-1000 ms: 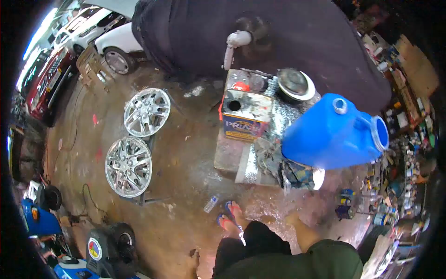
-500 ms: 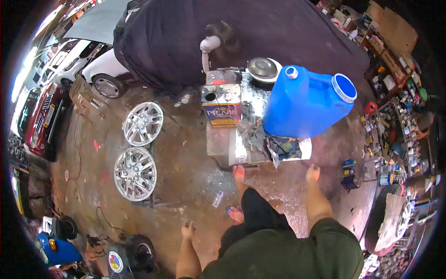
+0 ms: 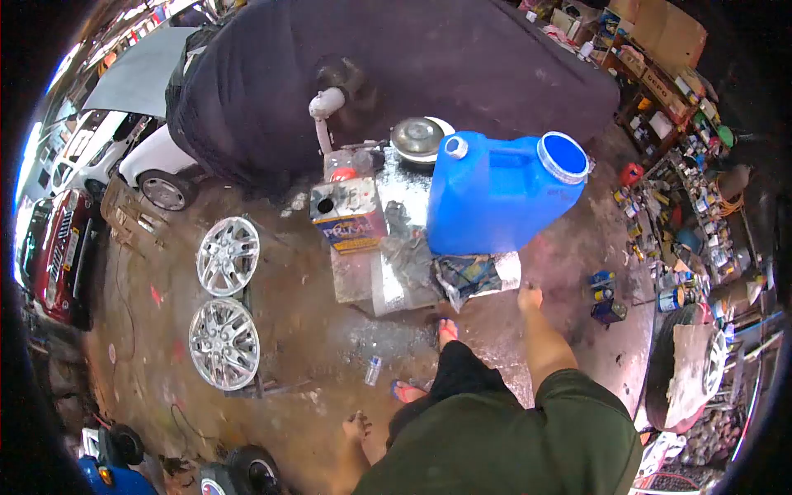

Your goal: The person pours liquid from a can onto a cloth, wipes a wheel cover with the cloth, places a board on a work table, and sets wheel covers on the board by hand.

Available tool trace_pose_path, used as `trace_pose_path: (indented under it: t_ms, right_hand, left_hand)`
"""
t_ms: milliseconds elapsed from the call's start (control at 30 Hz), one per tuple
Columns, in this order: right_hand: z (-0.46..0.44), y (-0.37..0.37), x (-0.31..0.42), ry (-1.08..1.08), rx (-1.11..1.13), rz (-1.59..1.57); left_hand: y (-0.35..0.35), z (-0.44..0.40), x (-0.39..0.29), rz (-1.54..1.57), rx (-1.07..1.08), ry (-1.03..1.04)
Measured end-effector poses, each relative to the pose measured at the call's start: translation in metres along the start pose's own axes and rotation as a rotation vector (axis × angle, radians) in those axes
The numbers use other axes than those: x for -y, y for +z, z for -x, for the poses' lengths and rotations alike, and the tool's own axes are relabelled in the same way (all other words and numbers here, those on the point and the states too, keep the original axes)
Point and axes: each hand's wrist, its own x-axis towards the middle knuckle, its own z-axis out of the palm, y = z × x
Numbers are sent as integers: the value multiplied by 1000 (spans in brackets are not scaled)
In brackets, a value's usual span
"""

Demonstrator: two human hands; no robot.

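Observation:
My left hand (image 3: pixel 356 426) hangs low at my left side with its fingers loosely apart and nothing visible in it. In front of my right side is my right hand (image 3: pixel 530 296), close to the table's near right corner; its fingers are foreshortened, so their grip is unclear. A patterned cloth (image 3: pixel 466 276) lies on the table edge just left of it. The large blue jerrycan (image 3: pixel 487 206) stands behind the cloth. Left of the jerrycan are a crumpled grey rag (image 3: pixel 410 262) and a rectangular metal can (image 3: pixel 350 221) with a printed label.
The low table (image 3: pixel 355 276) also bears a round lidded pot (image 3: pixel 418 139). Two silver wheel covers (image 3: pixel 224 342) rest on a stand to the left. A clear plastic bottle (image 3: pixel 374 370) lies on the floor. Small cans (image 3: pixel 608 311) stand right, before crowded shelves (image 3: pixel 701 206). A dark-covered vehicle (image 3: pixel 462 66) is behind.
The view has shifted, so the table and jerrycan now appear further left and slightly lower. My left hand has moved slightly right and down in view. The objects keep their places on the table.

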Motion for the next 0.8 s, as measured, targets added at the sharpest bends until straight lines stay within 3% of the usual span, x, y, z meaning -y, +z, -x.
trace_pose_path:
  t_ms: [100,167,300,400,500,600,800]
  right_hand:
    - [-42,11,-1,-2,46,-37]
    - [-101,52,-34,18,110,-23]
    - [-121,66,5,168,196,-33]
    - [-140,77,11,216,266,-34]
    - [-164,92,21,252,316,-32]
    - [-186,102,31,260,343,-23]
    - [-225,98,9,255,366,-32]
  left_hand:
    - [23,-13,-34,128,113,51]
    - [47,-14,-69,206,35,76]
    - [97,-30,-146,306,10,137]
    - [140,-51,-184,318,-121,243]
    - [175,-60,-219,542,-114,73]
    - [205,-74,-239,693,-84,115]
    - [225,-80,-276,597,-274,103]
